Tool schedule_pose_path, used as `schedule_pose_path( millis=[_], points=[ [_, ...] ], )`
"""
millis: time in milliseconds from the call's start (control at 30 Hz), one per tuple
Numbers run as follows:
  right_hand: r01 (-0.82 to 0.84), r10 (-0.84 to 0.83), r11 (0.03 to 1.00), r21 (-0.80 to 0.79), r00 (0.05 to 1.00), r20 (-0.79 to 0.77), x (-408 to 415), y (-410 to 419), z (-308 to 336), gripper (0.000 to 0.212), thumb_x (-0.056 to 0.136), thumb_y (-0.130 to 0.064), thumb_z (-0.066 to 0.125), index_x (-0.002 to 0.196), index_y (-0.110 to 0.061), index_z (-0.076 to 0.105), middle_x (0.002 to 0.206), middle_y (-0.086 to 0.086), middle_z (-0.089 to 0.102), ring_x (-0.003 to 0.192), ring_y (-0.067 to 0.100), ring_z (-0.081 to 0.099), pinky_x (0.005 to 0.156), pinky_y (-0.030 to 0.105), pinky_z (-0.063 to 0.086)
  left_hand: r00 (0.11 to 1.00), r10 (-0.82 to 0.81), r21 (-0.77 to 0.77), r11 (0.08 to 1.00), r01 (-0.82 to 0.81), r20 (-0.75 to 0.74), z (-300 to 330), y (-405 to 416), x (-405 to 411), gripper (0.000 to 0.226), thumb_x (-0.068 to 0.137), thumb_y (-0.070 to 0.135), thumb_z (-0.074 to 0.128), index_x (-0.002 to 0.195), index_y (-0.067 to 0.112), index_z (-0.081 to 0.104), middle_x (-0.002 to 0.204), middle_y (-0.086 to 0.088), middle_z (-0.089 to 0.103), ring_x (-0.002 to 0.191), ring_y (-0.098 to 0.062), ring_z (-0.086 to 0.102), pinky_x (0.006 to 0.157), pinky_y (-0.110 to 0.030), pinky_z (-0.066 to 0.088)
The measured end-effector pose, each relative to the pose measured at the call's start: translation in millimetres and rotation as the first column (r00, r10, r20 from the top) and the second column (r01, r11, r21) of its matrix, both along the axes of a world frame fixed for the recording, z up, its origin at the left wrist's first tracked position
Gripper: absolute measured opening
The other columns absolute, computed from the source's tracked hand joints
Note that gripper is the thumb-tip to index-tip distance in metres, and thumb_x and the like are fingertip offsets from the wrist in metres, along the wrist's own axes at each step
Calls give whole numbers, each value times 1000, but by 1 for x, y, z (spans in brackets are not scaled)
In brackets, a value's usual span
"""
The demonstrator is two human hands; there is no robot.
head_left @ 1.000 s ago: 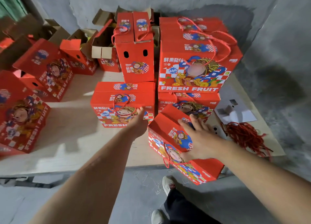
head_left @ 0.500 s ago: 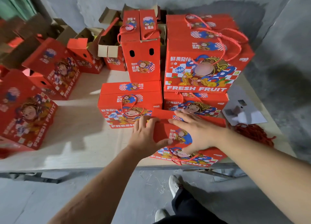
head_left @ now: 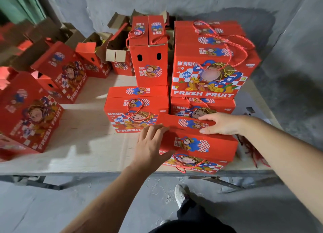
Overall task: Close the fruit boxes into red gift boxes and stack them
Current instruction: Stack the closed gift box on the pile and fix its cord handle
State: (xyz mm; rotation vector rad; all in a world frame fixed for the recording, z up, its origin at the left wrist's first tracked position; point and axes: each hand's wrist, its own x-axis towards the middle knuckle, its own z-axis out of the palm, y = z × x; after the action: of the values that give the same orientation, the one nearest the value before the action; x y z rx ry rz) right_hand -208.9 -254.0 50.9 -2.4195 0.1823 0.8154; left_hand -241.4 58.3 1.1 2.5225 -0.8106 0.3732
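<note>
Red gift box point(head_left: 206, 145) lies gripped at its left end by left hand point(head_left: 150, 145), right hand point(head_left: 220, 123) apparently pinching its far flap.

Red gift boxes point(head_left: 197, 143) of printed, faintly glossy cardboard; twisted cord handles point(head_left: 185, 168); pale matt wooden table point(head_left: 83, 145).
</note>
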Motion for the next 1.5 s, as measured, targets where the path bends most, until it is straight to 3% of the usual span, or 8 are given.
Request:
schedule_pose_path(
  millis=[233,433,667,800,967,1167,1300,1500],
  points=[
    [-269,282,892,-363,959,-16,-2,10,-9,100,93,-38,74,164,-43,4,171,-4,19,148,27,37,120,45,36,999,12,-71,997,-15,-35,-8,-5,-9,76,78,58,82,135,12,59,136,-6,57,118,-27,57,94,-43,55],
    [-41,48,999,-28,934,353,-15,-14,-8,52,93,-54,69,142,-46,54,141,-14,57,127,14,57,102,42,52,999,46,-107,993,-45,14,-23,-7,-17,79,87,64,68,146,13,52,150,-8,49,134,-31,52,105,-48,52],
    [23,-22,1000,0,970,241,-22,-14,-11,86,73,-96,44,144,-48,49,141,-11,60,117,11,64,96,42,56,984,43,221,975,-4,-173,-51,-13,-9,94,93,86,28,167,30,8,174,7,-5,159,-24,-20,130,-50,2],
    [-114,160,955,-272,975,154,-41,-6,-39,103,69,-103,14,159,-55,1,170,-17,8,156,21,10,126,51,16,983,53,126,992,-30,-178,-59,-16,-8,92,94,81,40,166,28,17,173,10,11,161,-21,-5,129,-48,7],
    [-15,232,913,-408,841,489,-43,-5,-38,80,88,-83,25,157,-43,37,157,-11,47,140,23,48,105,44,47,975,188,-286,934,-216,-122,-53,-7,0,30,94,55,59,112,32,66,118,14,69,113,-19,64,100,-50,50],
    [-73,366,861,-504,776,513,-45,0,-46,58,102,-59,47,156,-42,40,145,-1,60,128,28,58,103,43,48,990,32,177,984,-7,-136,-4,-41,62,79,87,66,67,154,29,46,156,3,49,143,-24,45,120,-50,35],
    [-28,365,854,-520,745,559,-59,5,-70,57,105,-50,37,161,-39,30,156,10,45,136,36,45,111,53,40,981,17,320,946,48,-196,-3,-55,70,59,98,58,59,150,30,55,154,9,52,142,-22,44,110,-49,46],
    [-115,389,843,-525,805,449,-50,5,-76,59,105,-52,13,161,-46,-7,170,20,17,152,47,25,124,56,18,981,101,472,881,-11,-165,-8,-61,60,65,106,58,33,165,31,25,172,4,20,160,-19,15,130,-35,7]
  ],
)
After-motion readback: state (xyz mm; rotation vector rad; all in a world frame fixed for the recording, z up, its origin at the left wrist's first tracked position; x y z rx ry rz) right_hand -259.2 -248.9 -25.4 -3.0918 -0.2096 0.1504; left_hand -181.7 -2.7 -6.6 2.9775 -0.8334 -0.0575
